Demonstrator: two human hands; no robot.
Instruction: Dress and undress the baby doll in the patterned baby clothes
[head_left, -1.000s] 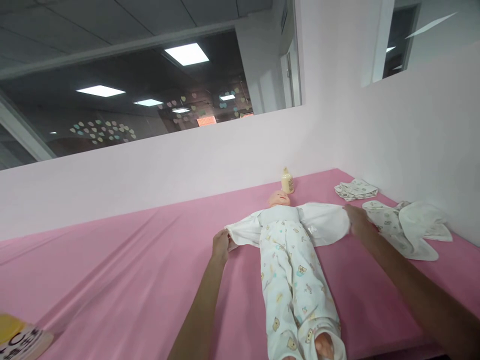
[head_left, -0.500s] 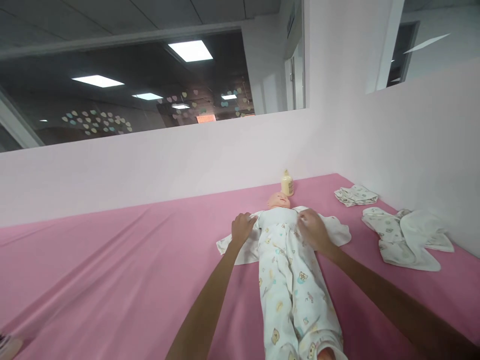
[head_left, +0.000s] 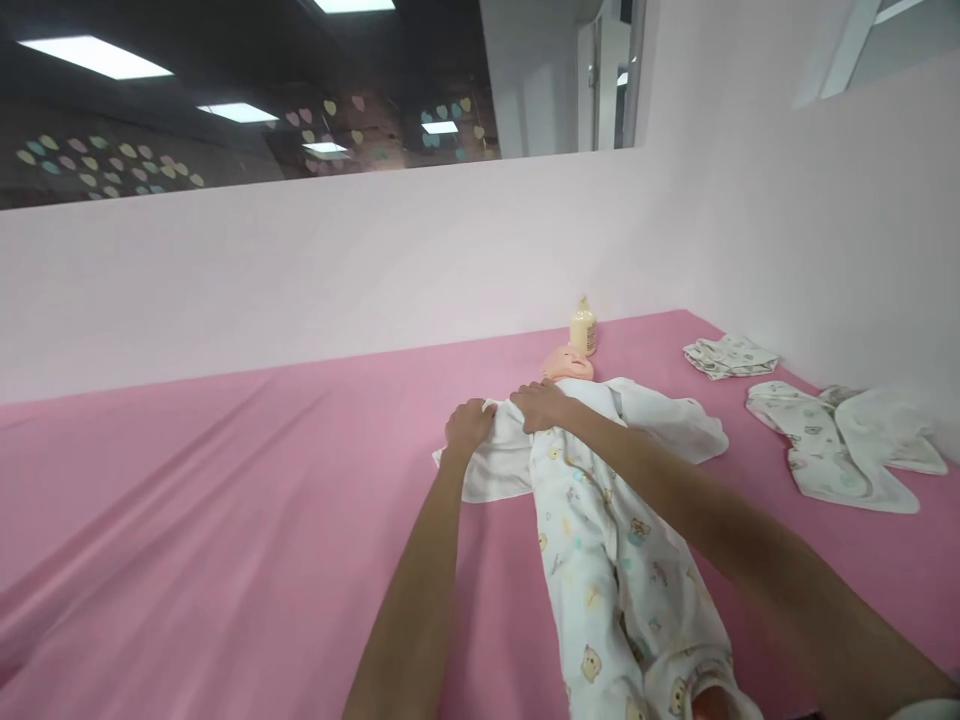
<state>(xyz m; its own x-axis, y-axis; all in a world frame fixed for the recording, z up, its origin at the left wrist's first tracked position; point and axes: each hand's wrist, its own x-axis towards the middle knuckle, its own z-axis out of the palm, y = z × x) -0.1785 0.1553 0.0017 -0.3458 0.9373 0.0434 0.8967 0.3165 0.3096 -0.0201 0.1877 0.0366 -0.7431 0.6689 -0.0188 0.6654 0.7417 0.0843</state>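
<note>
A baby doll (head_left: 568, 363) lies on its back with its head toward the wall. It wears white bear-print trousers (head_left: 596, 540) with a white band at the waist. Spread out beneath its upper body is a white baby shirt (head_left: 496, 468), with one side reaching out to the right. My left hand (head_left: 470, 425) has its fingers closed on the shirt's left sleeve. Across the doll's chest reaches my right hand (head_left: 540, 405), fingers curled on the same cloth near the doll's left-side shoulder. The doll's arm there is hidden by cloth and fingers.
A cream pump bottle (head_left: 583, 330) stands behind the doll's head. To the right lie a folded printed cloth (head_left: 731, 356) and a loose heap of white printed baby clothes (head_left: 840, 450). A pink sheet (head_left: 300, 540) covers the surface, with walls behind and at right.
My right hand has crossed leftward from the doll's right side to the left part of the shirt. My left hand keeps its grip there. The view has tilted down and slightly left.
</note>
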